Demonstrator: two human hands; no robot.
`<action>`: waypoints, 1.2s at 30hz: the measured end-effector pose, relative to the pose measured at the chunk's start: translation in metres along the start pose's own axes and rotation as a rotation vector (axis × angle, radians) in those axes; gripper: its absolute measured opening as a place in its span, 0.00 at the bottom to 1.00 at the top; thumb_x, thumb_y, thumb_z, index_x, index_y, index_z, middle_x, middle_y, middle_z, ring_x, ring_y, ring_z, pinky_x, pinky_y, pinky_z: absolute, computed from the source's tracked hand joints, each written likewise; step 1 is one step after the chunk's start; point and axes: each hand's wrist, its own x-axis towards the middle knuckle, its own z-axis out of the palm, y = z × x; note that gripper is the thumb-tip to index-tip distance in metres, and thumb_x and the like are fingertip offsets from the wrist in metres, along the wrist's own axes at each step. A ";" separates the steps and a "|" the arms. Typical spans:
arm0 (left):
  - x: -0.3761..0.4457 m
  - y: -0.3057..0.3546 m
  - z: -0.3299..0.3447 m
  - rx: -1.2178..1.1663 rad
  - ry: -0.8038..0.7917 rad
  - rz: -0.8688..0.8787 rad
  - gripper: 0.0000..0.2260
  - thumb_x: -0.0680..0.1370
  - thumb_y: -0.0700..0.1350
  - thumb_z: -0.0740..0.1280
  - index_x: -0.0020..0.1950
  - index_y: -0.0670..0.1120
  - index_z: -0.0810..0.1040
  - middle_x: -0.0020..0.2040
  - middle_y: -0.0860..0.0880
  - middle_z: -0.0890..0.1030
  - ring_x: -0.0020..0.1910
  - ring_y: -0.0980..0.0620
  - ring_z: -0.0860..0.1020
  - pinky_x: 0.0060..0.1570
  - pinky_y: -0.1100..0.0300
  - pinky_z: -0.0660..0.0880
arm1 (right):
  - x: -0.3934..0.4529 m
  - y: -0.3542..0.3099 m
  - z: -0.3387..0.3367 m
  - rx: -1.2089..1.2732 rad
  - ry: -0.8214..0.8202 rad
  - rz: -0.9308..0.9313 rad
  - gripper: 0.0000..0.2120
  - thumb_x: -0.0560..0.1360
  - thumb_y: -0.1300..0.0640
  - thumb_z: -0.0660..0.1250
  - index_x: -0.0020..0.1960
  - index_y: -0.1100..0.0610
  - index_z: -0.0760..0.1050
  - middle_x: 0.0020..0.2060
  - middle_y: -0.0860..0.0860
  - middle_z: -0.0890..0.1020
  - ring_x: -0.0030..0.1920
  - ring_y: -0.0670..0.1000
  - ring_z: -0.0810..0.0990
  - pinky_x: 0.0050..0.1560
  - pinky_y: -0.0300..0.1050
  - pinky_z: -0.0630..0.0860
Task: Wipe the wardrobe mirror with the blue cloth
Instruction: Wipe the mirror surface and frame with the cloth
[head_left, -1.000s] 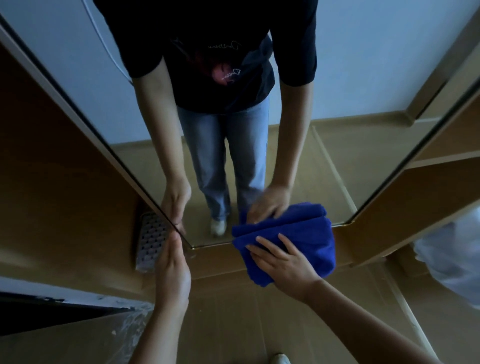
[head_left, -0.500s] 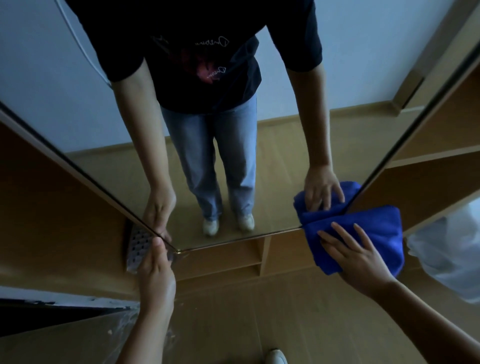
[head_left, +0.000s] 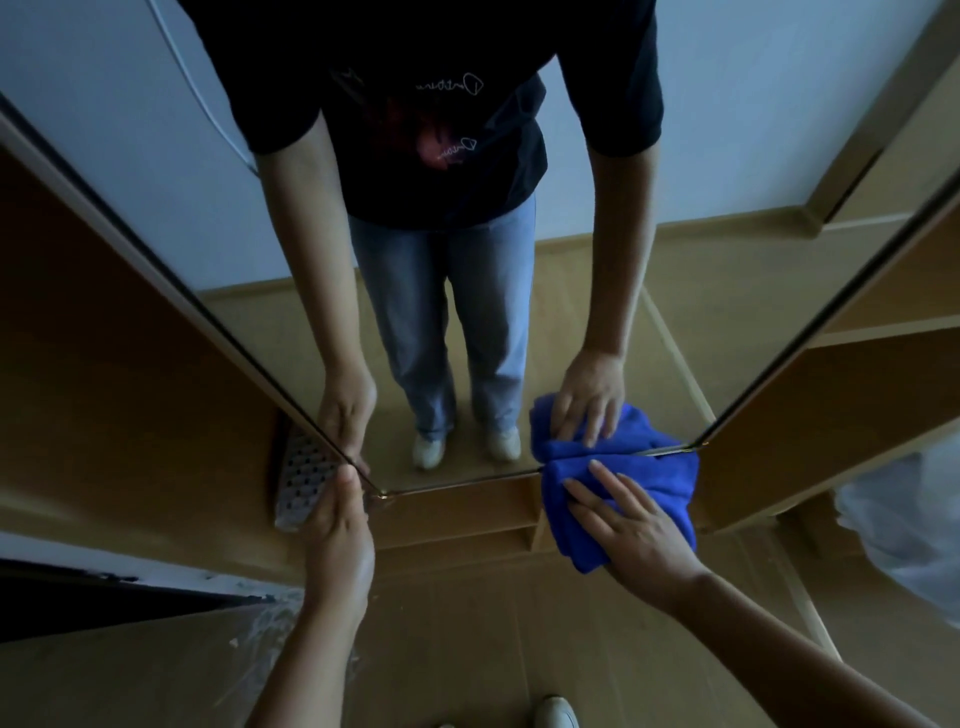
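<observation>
Mid-wipe, low on the wardrobe mirror. Right hand is flat, fingers spread apart, pressing the blue cloth against the glass at the bottom edge, near the lower right corner. Cloth is bunched or folded (can't tell how many layers) and hangs partly below the mirror's bottom rim, over the wooden shelf behind. It's a press, not a pinch: palm on top, nothing curled round the cloth.

Left hand sits at the lower left corner, fingertips touching the mirror's edge; it looks like it's steadying the door panel. Whether the fingers close round the edge, I cannot tell from this angle.

Step in hand, as I read it: sweeping the bottom strip of the glass. How much of the upper mirror is done can't be judged; no visible streaks either way in this dim light.

Next move likely calls for keeping flat pressure and running the cloth sideways along the bottom edge or back up, with the left hand holding the panel so it doesn't swing. Risk: cloth slipping off the rim.
</observation>
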 end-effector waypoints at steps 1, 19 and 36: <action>0.001 0.000 -0.001 0.007 -0.006 -0.003 0.31 0.72 0.64 0.52 0.68 0.48 0.71 0.62 0.43 0.76 0.57 0.44 0.76 0.54 0.54 0.71 | 0.006 -0.009 0.004 0.019 0.059 -0.029 0.23 0.66 0.56 0.68 0.61 0.56 0.70 0.62 0.53 0.77 0.75 0.55 0.45 0.68 0.51 0.56; 0.011 0.009 -0.020 0.162 -0.164 0.104 0.35 0.71 0.65 0.49 0.70 0.45 0.69 0.66 0.42 0.75 0.65 0.44 0.72 0.65 0.50 0.67 | 0.096 -0.139 0.015 0.055 0.034 -0.043 0.16 0.72 0.56 0.54 0.45 0.51 0.81 0.60 0.47 0.79 0.65 0.55 0.66 0.56 0.45 0.66; 0.012 0.011 -0.017 0.082 -0.143 0.024 0.34 0.71 0.66 0.51 0.67 0.45 0.72 0.61 0.41 0.78 0.61 0.43 0.75 0.64 0.44 0.69 | -0.020 -0.002 -0.039 0.006 -0.226 0.429 0.39 0.49 0.56 0.81 0.58 0.53 0.72 0.60 0.50 0.79 0.62 0.59 0.71 0.39 0.52 0.81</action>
